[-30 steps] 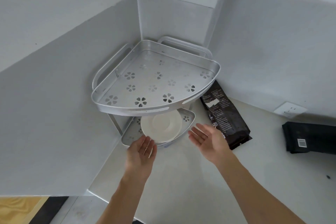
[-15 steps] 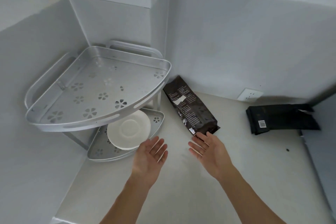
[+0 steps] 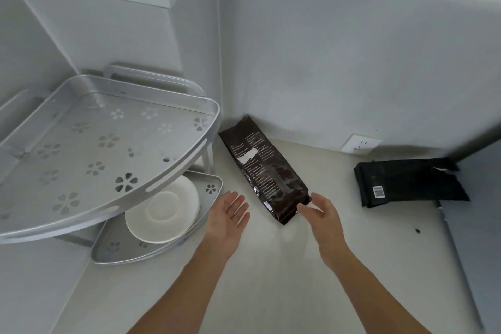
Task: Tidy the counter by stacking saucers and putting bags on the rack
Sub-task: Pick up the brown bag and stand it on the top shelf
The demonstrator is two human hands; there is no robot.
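Two bare forearms enter from the bottom edge, their elbows cut off by the frame, over a pale counter [image 3: 271, 279]. The left hand [image 3: 227, 218] hovers palm-up with fingers spread and empty, just beside the front lip of the lower shelf of a metal corner rack [image 3: 151, 187]. The right hand [image 3: 321, 214] has its fingers loosely curled at the near end of a dark brown bag [image 3: 264, 168]; its fingertips meet the bag's bottom corner, but whether they actually pinch the foil or only touch it cannot be told.

The bag lies flat on the counter, its far end pointing toward 11 o'clock into the wall corner. Its printed text is too small to read.

At 9 o'clock from the hands, white saucers [image 3: 162, 210] sit on the rack's lower shelf, partly hidden under the upper shelf; how many are stacked there cannot be made out. The upper shelf, pierced with flower-shaped holes, holds nothing visible, and its left side runs out of frame.

At 2 o'clock, well apart from the hands, a black bag [image 3: 406, 184] with a barcode label lies flat against a grey panel at the right edge, which hides its far corner. Beyond it, a wall socket [image 3: 360, 144] sits low on the grey wall. A small dark speck [image 3: 417, 231] marks the counter at 3 o'clock.
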